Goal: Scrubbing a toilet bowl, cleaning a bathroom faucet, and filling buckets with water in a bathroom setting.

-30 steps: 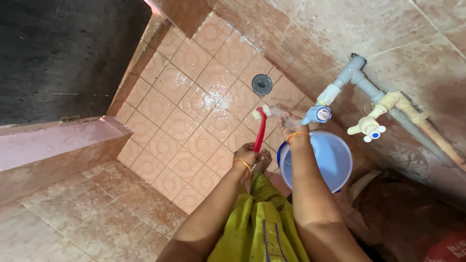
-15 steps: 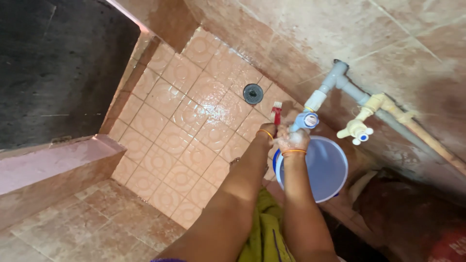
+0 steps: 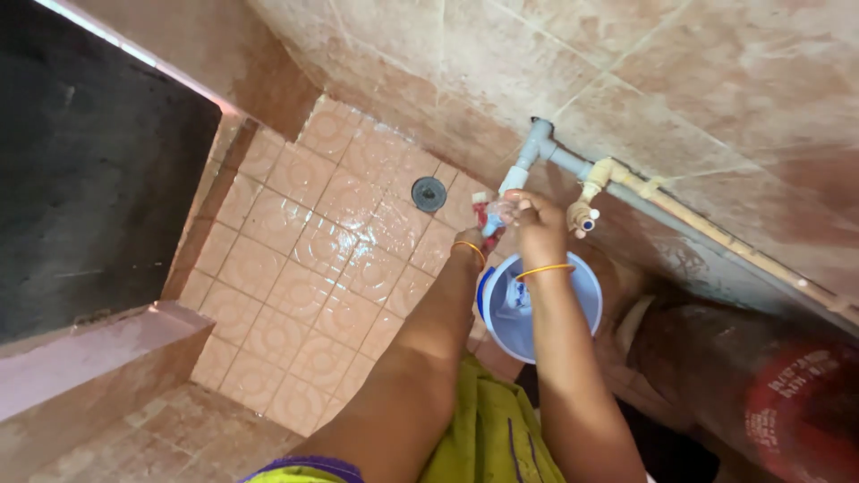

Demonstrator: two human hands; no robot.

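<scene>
My left hand (image 3: 469, 243), with a gold bangle at the wrist, grips a thin red stick-like thing (image 3: 481, 216) that looks like a brush, held upright under the grey tap pipe (image 3: 528, 159). My right hand (image 3: 533, 224) is curled over the tap's lower end and the top of the red thing. What its fingers grip is hidden. Both hands are just above a blue bucket (image 3: 573, 295) with water in it. An orange bangle circles my right wrist.
A wet pink tiled floor (image 3: 313, 268) has a round dark drain (image 3: 429, 192) near the wall. A cream valve (image 3: 583, 215) and pipe run along the marbled wall. A low pink ledge (image 3: 89, 358) lies at the left, a red cylinder (image 3: 801, 411) at the lower right.
The view has swung towards the wall. My hands have come together at the tap, my right hand now covers its blue end, and the red thing is mostly hidden between them.
</scene>
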